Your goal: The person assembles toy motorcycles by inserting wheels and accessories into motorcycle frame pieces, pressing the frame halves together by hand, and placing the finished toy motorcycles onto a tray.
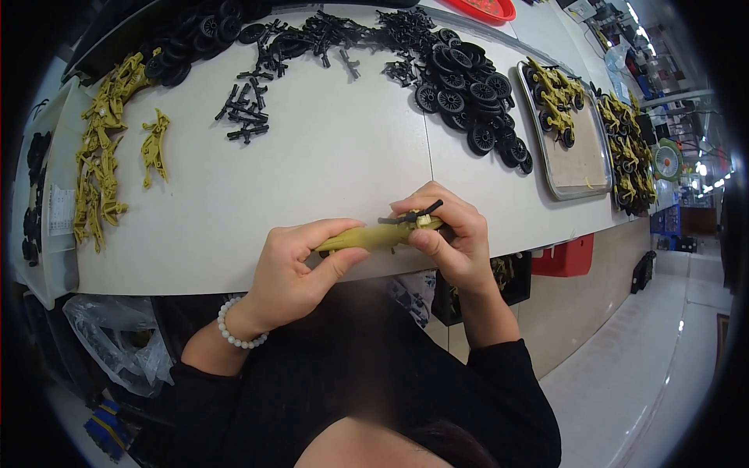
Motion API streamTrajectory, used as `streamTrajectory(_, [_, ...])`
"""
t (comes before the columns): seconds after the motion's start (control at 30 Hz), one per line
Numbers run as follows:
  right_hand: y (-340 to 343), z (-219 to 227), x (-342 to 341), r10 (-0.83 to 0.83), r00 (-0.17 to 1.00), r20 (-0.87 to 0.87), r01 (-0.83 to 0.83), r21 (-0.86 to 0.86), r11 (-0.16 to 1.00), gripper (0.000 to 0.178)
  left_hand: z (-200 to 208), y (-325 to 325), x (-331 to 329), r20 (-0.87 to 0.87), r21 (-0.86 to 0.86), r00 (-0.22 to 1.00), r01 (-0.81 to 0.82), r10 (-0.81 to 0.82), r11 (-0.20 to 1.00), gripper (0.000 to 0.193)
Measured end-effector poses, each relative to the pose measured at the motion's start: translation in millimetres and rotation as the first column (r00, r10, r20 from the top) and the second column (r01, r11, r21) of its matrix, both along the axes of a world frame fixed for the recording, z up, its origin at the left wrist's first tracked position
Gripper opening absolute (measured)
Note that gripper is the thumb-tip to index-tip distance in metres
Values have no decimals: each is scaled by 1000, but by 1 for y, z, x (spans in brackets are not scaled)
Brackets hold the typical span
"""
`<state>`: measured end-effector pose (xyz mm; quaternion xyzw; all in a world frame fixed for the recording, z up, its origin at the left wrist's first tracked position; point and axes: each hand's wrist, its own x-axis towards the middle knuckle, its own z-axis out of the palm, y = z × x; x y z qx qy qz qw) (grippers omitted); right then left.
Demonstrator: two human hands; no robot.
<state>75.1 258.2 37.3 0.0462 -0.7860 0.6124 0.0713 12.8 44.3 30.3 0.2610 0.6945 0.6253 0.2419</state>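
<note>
Near the table's front edge, a yellow toy motorcycle body (363, 239) is held level between my two hands. My left hand (295, 261) pinches its left end between thumb and fingers. At the other end, my right hand (456, 238) grips the body, with thumb and fingers around a black handlebar piece (428, 210). Whether that handlebar is fully seated cannot be made out. Beyond my hands lie loose black handlebars (248, 117) and a heap of black spoked wheels (482, 93). Several yellow bodies (101, 156) are piled on the left, with one separate body (154, 148) beside them.
At the right, a metal-rimmed tray (585, 168) holds yellow motorcycles with wheels; more motorcycles (629, 156) stand beyond it. A white bin (58, 273) borders the left. Below the table edge are a red bin (566, 256) and a black crate (516, 285). A red dish (488, 9) sits far back.
</note>
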Motion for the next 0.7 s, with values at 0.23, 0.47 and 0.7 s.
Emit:
streamTrajectory(0.23, [-1, 1, -2, 20, 999, 45, -24, 73, 997, 33, 8, 1, -10, -104, -51, 991, 83, -88, 995, 27])
streamTrajectory(0.47, [1, -3, -2, 50, 994, 102, -31, -178, 984, 34, 2, -1, -6, -164, 58, 986, -21, 31, 998, 23])
streamTrajectory(0.7, [-3, 0, -9, 60, 994, -95, -61, -8, 998, 23, 1, 2, -7, 49, 3, 998, 42, -43, 999, 20])
